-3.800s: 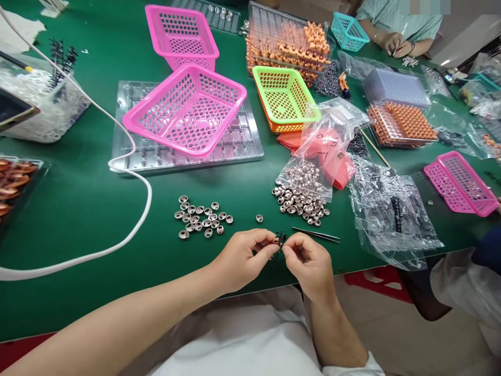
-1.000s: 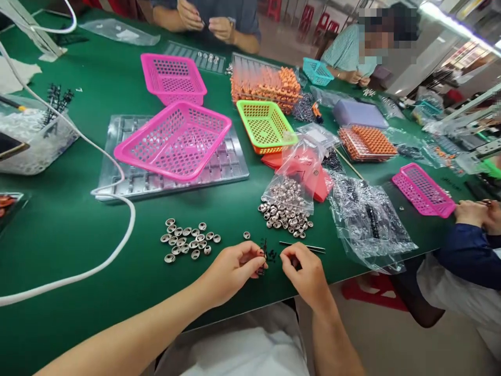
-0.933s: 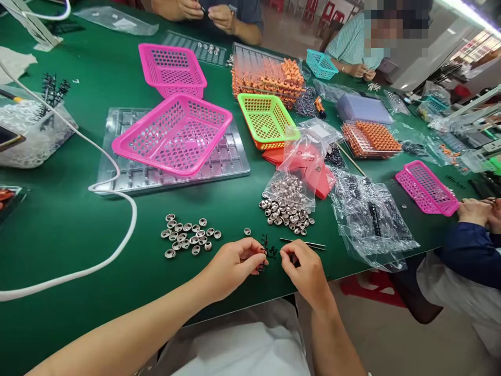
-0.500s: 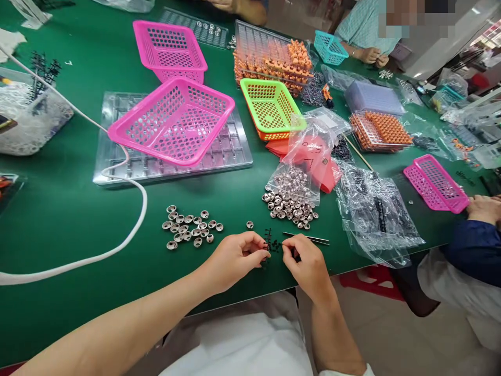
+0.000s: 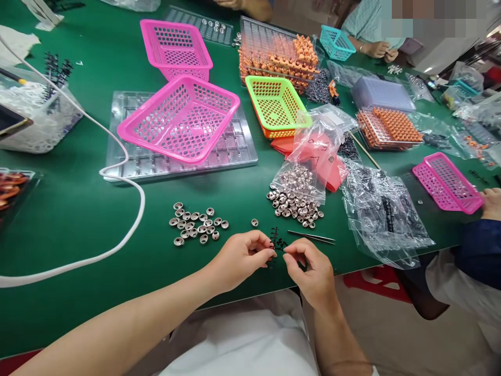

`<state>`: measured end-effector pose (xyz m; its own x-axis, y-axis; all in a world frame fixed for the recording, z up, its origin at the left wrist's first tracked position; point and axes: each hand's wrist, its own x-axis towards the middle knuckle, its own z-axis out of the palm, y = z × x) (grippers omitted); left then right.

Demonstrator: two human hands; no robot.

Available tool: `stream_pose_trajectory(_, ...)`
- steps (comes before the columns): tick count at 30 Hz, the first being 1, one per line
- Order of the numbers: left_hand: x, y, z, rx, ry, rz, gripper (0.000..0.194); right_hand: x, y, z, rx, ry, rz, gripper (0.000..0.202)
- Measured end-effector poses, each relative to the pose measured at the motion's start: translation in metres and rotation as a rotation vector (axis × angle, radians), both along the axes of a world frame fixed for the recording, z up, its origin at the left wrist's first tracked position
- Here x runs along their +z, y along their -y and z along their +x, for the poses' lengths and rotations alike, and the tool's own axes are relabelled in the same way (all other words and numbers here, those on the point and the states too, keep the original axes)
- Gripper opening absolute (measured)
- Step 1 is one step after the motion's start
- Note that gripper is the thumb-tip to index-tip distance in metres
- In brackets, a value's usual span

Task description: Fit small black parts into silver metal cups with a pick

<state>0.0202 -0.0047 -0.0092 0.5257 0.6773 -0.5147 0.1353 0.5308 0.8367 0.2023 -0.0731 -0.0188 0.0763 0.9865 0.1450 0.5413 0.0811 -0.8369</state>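
Observation:
My left hand (image 5: 245, 259) pinches a small branched black plastic sprue (image 5: 275, 231) between thumb and fingertips, its upper end showing above them. Just right of the sprue, a few tiny black pieces (image 5: 280, 243) lie on the table. My right hand (image 5: 313, 269) is close beside these, thumb and forefinger drawn together; whatever is between the tips is too small to make out. Metal tweezers (image 5: 311, 237) lie beyond the right hand. One silver cup-shaped part (image 5: 254, 222) sits alone behind the left hand, with a loose group of similar silver parts (image 5: 195, 224) to its left.
A heap of silver parts (image 5: 297, 206) spills from a clear bag. Behind stand pink baskets (image 5: 183, 149), a green basket (image 5: 274, 125) and trays of orange parts (image 5: 387, 128). A white cable (image 5: 133, 230) curves across the left. Co-workers' hands (image 5: 492, 203) are at the right and far side.
The view has shifted slightly, so the table's contents sit further right. My right hand's fingertips have come lower and closer together. My left hand still pinches the sprue.

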Motion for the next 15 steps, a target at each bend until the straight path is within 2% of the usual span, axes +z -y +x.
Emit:
stream_pose_trajectory(4, -0.0024, 0.002, 0.0007, 0.006, 0.023, 0.019, 0.022, 0.0018, -0.0009, -0.0105, 0.0, -0.053, -0.001, 0.003)
stream_pose_trajectory(9, -0.0014, 0.0018, 0.0, 0.062, 0.055, 0.035, 0.022, 0.0035, 0.001, -0.0094, 0.046, -0.019, -0.061, 0.003)
stream_pose_trajectory(15, 0.001, 0.0011, -0.001, 0.072, 0.068, 0.027, 0.02, 0.0019, 0.0025, -0.0123, 0.055, -0.027, -0.094, 0.012)
